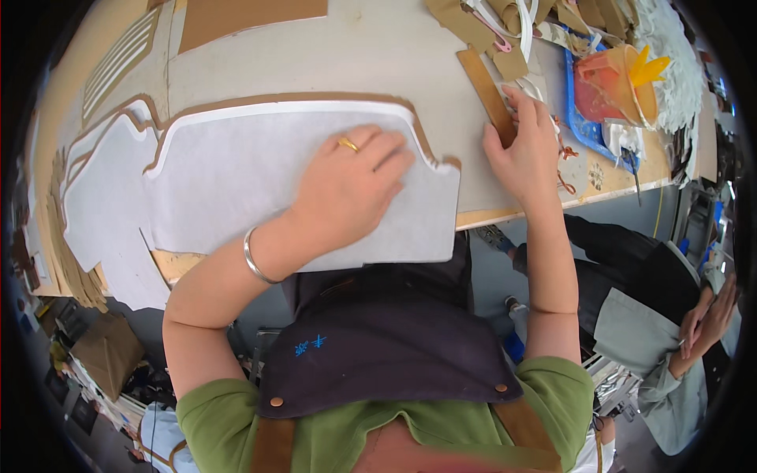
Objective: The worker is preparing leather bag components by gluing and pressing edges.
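Observation:
A large shaped panel (229, 173), pale grey with a white band and a brown edge along its far side, lies on the table before me. My left hand (351, 185) rests on its right half, palm down, fingers loosely bent, with nothing in them. Beyond the panel's right end is a flat brown wooden strip (482, 85), lying aslant on the table. My right hand (527, 146) is around the strip's near end, thumb at its left edge and fingers at its right; the fingertips' contact is partly hidden.
At the right, a blue tray (579, 118) holds an orange-red cup (607, 83) with a yellow item in it. Brown scraps (473, 27) lie at the back. More pale cut pieces (110, 181) are at the left. Another person's hands (706, 323) show at the far right.

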A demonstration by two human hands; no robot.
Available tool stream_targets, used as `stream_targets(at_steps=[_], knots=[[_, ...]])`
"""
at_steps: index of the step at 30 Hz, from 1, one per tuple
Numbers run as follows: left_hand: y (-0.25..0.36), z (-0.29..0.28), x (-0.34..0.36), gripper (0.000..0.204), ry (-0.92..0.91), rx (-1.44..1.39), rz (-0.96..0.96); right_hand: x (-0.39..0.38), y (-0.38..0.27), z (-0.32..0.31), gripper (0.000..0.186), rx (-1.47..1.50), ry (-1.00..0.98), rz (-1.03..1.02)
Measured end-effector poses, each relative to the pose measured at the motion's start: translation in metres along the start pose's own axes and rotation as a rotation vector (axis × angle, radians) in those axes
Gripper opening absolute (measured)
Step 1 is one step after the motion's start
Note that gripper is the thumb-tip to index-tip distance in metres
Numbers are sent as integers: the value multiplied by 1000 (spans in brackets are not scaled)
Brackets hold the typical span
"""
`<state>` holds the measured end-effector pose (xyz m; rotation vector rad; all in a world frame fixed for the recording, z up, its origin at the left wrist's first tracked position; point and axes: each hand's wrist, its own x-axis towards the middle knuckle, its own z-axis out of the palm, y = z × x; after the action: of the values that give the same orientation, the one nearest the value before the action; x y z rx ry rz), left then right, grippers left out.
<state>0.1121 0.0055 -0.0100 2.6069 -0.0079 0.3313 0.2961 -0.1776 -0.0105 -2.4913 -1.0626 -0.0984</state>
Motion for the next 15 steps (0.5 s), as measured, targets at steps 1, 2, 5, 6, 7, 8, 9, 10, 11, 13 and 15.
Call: stream_targets(at_steps=[1,2,5,6,7,8,9,10,11,13,15], knots=[[7,2,-6,38,-23,-27,39,3,-1,-3,54,6,-73,72],[13,5,-12,38,-46,-54,78,6,-2,-4,54,4,-78,68],[26,17,-24,44,10,74,99,16,-4,-5,49,-77,-164,73],[30,18,-24,44,11,69,101,18,-5,-3,47,-114,-212,84],[34,19,-22,47,14,103,79,20,-5,-4,45,-151,-258,96],[38,20,-21,51,19,144,50,20,-4,-7,45,-148,-258,90],[39,21,-23,51,21,148,46,18,-1,-13,44,-14,-212,55],[40,23,-24,54,30,191,68,17,0,-20,42,120,-166,21],[42,25,-25,57,41,225,96,13,-1,-31,42,114,-165,23],[46,22,-30,56,8,232,85,3,-7,-47,41,215,-368,67],[46,19,-29,56,-19,231,90,-16,-10,-55,40,194,-403,13]])
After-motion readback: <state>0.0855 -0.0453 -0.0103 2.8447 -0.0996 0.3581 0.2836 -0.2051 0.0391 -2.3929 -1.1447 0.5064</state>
